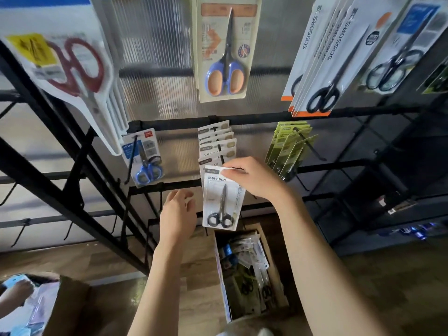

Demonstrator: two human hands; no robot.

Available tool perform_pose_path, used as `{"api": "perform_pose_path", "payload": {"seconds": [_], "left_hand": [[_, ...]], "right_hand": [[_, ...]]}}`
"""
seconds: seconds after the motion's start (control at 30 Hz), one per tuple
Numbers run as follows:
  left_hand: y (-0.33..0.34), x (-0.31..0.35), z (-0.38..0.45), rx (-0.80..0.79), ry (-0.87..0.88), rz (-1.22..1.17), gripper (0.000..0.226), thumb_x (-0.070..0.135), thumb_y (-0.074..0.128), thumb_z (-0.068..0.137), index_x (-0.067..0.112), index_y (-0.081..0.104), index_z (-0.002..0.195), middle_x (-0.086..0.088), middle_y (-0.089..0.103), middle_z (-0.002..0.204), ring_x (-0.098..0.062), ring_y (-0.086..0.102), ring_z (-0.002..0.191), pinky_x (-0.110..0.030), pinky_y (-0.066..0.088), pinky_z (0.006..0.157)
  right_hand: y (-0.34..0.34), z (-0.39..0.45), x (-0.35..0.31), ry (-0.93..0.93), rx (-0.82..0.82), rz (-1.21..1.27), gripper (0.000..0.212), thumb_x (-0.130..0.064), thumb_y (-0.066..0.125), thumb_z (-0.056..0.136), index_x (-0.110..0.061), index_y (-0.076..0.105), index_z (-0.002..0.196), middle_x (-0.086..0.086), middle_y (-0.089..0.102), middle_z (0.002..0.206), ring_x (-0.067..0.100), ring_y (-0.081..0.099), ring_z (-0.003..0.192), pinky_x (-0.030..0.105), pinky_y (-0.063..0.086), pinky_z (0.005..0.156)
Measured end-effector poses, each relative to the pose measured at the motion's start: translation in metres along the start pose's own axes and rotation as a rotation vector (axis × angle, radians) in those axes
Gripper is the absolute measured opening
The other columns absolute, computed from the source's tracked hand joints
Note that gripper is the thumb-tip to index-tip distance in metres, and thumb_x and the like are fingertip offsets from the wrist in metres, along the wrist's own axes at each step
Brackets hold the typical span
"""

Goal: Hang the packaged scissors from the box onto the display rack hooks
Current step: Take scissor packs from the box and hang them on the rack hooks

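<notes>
Below, the cardboard box (244,275) on the floor holds a jumble of packaged scissors. My right hand (252,178) pinches the top of one scissors pack (221,198) at the rack's hook, fingers (232,169) curled; my left hand (178,212) hovers beside it, relaxed and empty.

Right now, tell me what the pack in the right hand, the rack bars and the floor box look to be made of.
Pack of scissors: white printed card, seemingly under clear plastic, going by the glossy front; blades look like grey metal, handles black plastic.
Rack bars: likely metal with a matte black coating, thin and rigid.
Box: brown cardboard, with dull flaps.
The right hand pinches the pack's top edge.
</notes>
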State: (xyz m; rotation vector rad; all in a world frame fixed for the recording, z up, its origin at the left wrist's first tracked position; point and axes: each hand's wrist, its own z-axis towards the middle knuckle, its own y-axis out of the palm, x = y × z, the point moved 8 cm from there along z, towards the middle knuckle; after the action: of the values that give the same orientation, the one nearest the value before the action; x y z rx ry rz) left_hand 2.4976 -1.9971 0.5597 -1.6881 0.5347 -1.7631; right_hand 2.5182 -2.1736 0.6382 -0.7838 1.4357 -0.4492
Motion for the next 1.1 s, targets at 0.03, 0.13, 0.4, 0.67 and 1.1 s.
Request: {"api": "perform_pose_path", "payload": {"seconds": [0.03,0.13,0.4,0.67,1.1], "left_hand": [[0.0,-0.002,0.001,-0.003,0.005,0.0,0.021,0.007,0.054,0.09,0.004,0.064,0.109,-0.008,0.06,0.111,-0.027,0.059,0.095,-0.025,0.039,0.075],[0.001,-0.007,0.003,-0.014,0.015,0.001,0.021,0.006,0.053,0.09,0.005,0.064,0.108,-0.008,0.06,0.111,-0.027,0.059,0.095,-0.026,0.041,0.076],[0.01,-0.018,-0.002,-0.064,0.021,0.005,0.019,0.009,0.052,0.091,0.007,0.064,0.106,-0.008,0.061,0.105,-0.025,0.06,0.088,-0.027,0.042,0.07],[0.023,-0.023,-0.015,-0.107,0.022,0.026,0.017,0.013,0.057,0.089,0.007,0.065,0.104,-0.009,0.061,0.101,-0.028,0.061,0.089,-0.034,0.048,0.075],[0.045,-0.016,-0.028,-0.148,-0.052,0.041,0.019,0.02,0.057,0.09,0.01,0.065,0.105,-0.006,0.066,0.1,-0.024,0.061,0.093,-0.033,0.05,0.078]], "right_hand": [[0.001,0.0,-0.001,0.004,-0.01,0.015,0.031,-0.028,0.052,0.096,-0.018,0.062,0.123,-0.006,0.063,0.119,0.009,0.056,0.106,0.023,0.039,0.08],[0.004,0.002,-0.003,0.018,-0.039,0.028,0.028,-0.026,0.049,0.097,-0.018,0.064,0.12,-0.007,0.065,0.109,0.009,0.058,0.098,0.019,0.041,0.074],[0.004,0.011,0.005,0.192,-0.11,0.122,0.033,-0.026,0.055,0.094,-0.02,0.06,0.126,-0.005,0.057,0.131,0.008,0.048,0.111,0.029,0.032,0.092],[-0.009,0.005,0.017,0.126,0.194,0.158,0.025,-0.021,0.045,0.097,-0.023,0.062,0.116,-0.011,0.061,0.11,-0.004,0.053,0.089,0.008,0.039,0.065],[-0.005,0.005,0.025,-0.066,0.267,-0.105,0.031,-0.026,0.05,0.097,-0.015,0.058,0.125,-0.015,0.053,0.071,0.004,0.046,0.051,0.011,0.035,0.044]]}}
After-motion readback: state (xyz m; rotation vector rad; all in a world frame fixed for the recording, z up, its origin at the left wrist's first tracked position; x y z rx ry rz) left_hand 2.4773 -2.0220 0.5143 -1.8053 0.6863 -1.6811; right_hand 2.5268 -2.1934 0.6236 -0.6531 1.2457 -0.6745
